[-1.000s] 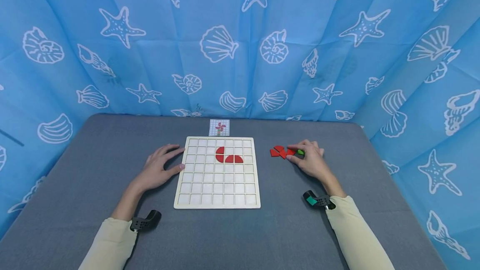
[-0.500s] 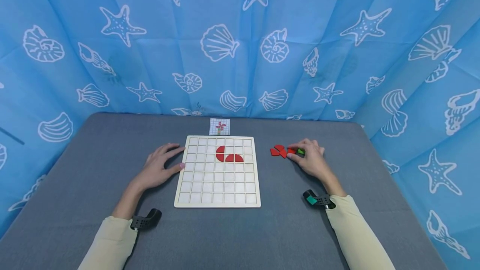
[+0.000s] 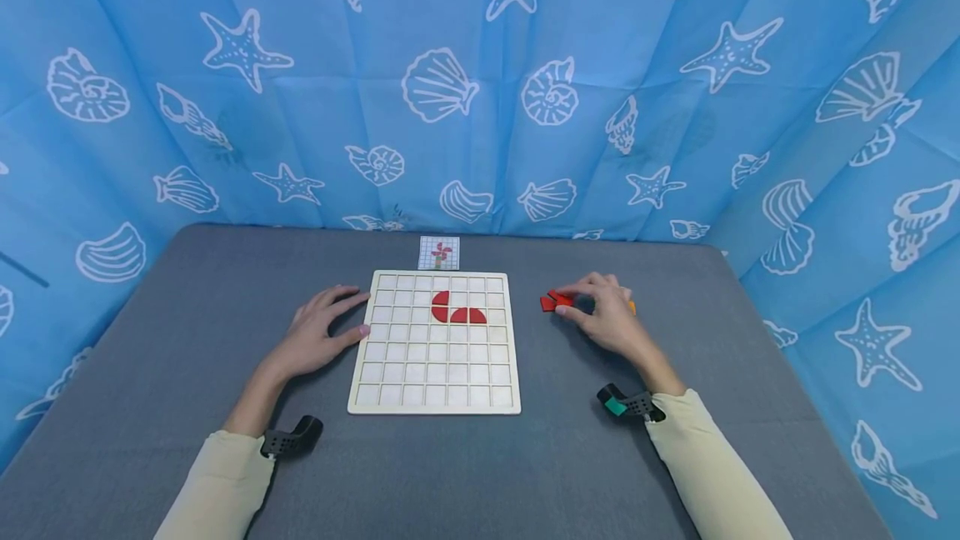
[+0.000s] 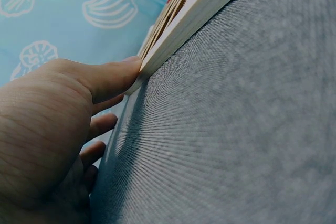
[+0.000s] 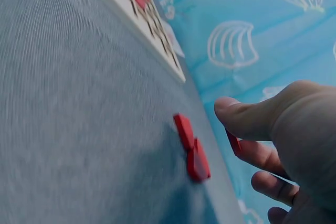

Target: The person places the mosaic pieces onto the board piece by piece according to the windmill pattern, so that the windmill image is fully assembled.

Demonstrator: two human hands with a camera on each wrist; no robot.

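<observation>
My right hand pinches a small red quarter-circle-like piece between thumb and fingertips, held above the table in the right wrist view. Beneath it lie loose red pieces, partly covered by the fingers in the head view. A white gridded board lies to the left, with several red rounded pieces set in its squares. At the board's left edge rests my left hand. Its thumb touches the rim in the left wrist view, and the fingers are loosely spread, holding nothing.
Behind the board lies a small card printed with a grid and a red-and-green figure. An orange piece shows just past the right hand. A blue shell-patterned curtain hangs along the back of the grey table.
My right hand has moved left and now holds a red piece off the table. The orange piece has come into sight while the green one is hidden. My left hand has stayed put.
</observation>
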